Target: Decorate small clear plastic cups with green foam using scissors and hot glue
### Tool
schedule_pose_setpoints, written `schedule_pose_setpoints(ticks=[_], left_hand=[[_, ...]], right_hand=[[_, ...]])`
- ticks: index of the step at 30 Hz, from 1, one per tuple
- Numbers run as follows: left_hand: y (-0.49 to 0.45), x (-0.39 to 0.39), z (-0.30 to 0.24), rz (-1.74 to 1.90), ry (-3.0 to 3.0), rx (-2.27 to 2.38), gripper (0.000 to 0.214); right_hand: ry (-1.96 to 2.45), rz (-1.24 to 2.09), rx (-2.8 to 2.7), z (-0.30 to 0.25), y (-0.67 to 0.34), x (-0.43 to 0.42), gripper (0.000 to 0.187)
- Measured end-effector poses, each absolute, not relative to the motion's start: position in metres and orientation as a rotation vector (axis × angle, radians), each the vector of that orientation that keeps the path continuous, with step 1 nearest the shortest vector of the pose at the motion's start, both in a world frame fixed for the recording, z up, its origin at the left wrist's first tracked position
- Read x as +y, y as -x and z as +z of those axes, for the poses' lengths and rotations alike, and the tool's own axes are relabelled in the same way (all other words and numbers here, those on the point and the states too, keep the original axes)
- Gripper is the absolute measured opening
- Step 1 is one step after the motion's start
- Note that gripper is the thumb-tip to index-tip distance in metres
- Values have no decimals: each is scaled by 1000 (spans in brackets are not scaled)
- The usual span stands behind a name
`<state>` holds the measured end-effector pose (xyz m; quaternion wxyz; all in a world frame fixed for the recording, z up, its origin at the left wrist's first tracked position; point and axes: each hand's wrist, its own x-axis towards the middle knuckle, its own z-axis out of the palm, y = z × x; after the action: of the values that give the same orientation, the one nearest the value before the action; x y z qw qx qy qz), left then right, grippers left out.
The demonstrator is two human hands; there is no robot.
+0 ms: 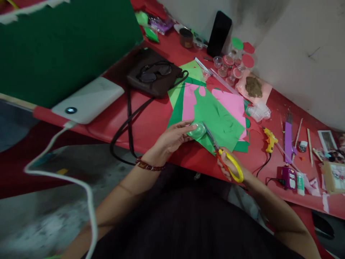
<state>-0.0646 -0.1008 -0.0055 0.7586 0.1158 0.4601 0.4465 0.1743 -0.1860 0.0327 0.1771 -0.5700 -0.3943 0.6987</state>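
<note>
We are viewing the left hand (176, 135), thumb and fingers pinching a clear round lid (198, 131) against a green sheet (219, 117) over the red table (159, 118); the right hand (226, 163) is curling its fingers around scissors (214, 142), whose blades are pointing toward the lid.

One left hand (172, 136) and one right hand (224, 168); one pair of scissors (215, 143), one clear round piece (198, 131), one bracelet (151, 165). One phone (219, 34), one bag (161, 88), one pair of glasses (148, 77), one white device (94, 100), one white cable (87, 190), one glue gun (270, 140), one purple box (289, 178), one dark jar (185, 37). At least four paper sheets (218, 118) (they overlap, so no firm total), and one green lid (237, 43) among several small tubs (222, 71) too crowded to count exactly
</note>
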Motion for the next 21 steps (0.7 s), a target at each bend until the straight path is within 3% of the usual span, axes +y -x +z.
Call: schedule_pose_setpoints(ticks=[5, 15, 21], left_hand=[[66, -102, -5, 971, -278, 1007, 32], [77, -94, -2, 894, -405, 1049, 42], [82, -90, 3, 860, -441, 1055, 76]], right_hand=[[1612, 1948, -1095, 32, -168, -187, 82], [1662, 1919, -1391, 28, -188, -178, 66], [1746, 1926, -1441, 33, -194, -171, 74]])
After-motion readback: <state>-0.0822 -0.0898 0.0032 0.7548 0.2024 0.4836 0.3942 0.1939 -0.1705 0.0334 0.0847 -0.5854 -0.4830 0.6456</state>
